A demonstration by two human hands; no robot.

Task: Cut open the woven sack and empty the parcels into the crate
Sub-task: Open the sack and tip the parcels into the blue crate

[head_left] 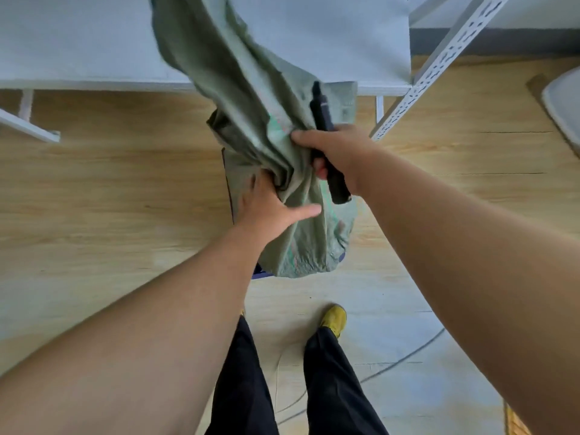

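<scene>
Left hand (270, 205) bunches the woven sack (251, 114) while the right hand (335, 149), just beside it, grips sack and black cutter (326, 142); the blade, possibly exposed, could nick fingers.

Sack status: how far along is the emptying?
The green woven sack hangs limp, lifted up in the air, so it looks mostly emptied. The left hand grips its gathered fabric; the right hand pinches it while holding a black cutter. The crate is almost entirely hidden beneath, so parcels cannot be confirmed. Left: check contents, set sack aside.
</scene>
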